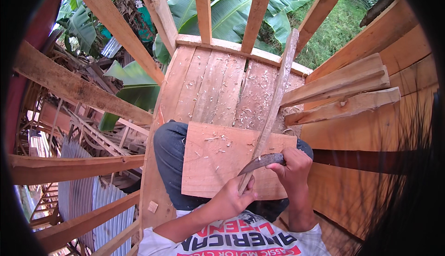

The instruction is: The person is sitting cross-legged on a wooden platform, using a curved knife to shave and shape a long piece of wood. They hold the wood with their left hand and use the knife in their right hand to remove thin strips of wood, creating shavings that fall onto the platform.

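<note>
A long, narrow wooden stick point(269, 121) slants from the far railing down over a flat board point(218, 163) lying across my lap. My left hand point(235, 195) is closed round the stick's near end. In my right hand point(295, 165) is a dark curved knife point(259, 163), gripped at its right end. Its blade lies across the stick just above my left hand, with the tip pointing left. The knife's handle is mostly hidden by my right fingers. Curled wood shavings point(214, 138) are scattered on the board.
Shavings litter the plank floor point(204, 93) ahead. Upright wooden slats point(202, 10) surround me at the front and left. Rough timber pieces point(343, 107) rest at the right by a wooden wall point(352, 177). A small wood block point(153, 206) lies at the lower left.
</note>
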Tool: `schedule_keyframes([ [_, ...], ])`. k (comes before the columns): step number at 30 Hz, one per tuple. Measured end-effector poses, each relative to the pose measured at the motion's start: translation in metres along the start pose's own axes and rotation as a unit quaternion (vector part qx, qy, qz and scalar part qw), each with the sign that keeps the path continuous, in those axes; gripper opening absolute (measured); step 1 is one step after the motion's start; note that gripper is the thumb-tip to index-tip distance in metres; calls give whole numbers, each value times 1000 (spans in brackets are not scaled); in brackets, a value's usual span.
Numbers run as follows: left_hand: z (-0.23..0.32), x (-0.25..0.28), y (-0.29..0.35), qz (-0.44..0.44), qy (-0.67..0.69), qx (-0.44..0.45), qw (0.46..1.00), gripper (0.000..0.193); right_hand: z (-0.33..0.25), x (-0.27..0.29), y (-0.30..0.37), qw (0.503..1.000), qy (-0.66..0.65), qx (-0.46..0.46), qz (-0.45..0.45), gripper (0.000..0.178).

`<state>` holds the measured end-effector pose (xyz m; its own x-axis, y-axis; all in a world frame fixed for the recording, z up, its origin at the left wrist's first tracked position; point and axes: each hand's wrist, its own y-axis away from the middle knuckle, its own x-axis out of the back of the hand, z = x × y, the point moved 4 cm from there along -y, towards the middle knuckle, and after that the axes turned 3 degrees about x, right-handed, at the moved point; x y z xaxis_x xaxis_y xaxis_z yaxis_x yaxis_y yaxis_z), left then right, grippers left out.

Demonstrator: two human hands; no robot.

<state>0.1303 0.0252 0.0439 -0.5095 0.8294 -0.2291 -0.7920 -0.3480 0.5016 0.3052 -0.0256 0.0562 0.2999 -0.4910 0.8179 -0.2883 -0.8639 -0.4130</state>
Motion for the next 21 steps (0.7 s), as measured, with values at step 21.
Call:
schedule_keyframes([
  [21,-8,11,11,-143,251,128,949,16,-21,-6,14,993,-76,-58,-67,55],
])
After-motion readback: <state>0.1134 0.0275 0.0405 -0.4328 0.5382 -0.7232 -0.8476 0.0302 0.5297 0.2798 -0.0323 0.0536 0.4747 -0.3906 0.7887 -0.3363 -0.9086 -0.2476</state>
